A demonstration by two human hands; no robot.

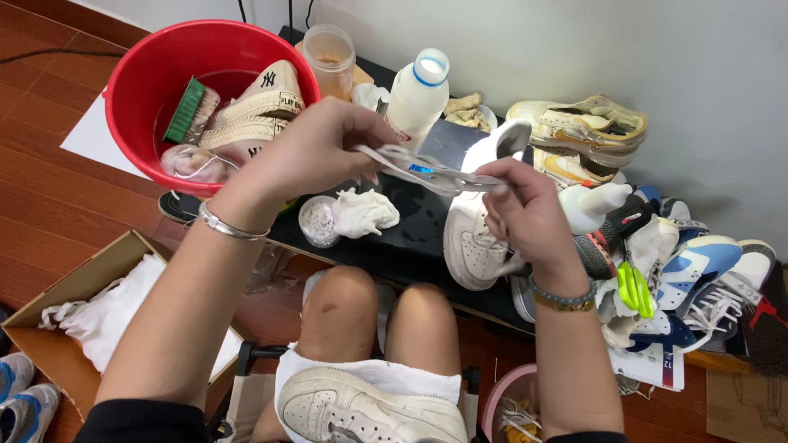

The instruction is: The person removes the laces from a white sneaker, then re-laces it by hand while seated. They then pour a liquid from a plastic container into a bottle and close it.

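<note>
The left hand (316,148) was closed in a pinch on one end of a white shoelace (427,172), and the right hand (525,209) gripped the other end, so the lace ran taut between them above the black surface (410,238). The lace looked flat, light and limp, probably damp and a little slippery; it would sag wherever it was not held, so a firm pinch near each end seemed the best hold.

Left of the lace, a cardboard box (74,287) with white wrapping sat on the wooden floor. Above it stood a red basin (131,74) holding a green-backed scrub brush (189,107) and a beige canvas shoe (254,111). Below the lace lay a small clear cup (318,221) and a crumpled white cloth (361,212). Behind it stood a clear plastic jar (330,57) and a white bottle (419,94) with a blue-ringed cap, close enough for the lace to catch.

Under the right hand rested a white leather sneaker (472,242), and another worn white sneaker (361,406) lay on the lap. Right of the lace, a heap of sneakers (698,271) crowded the wall, with yellow-green scissors (634,289) among them.
</note>
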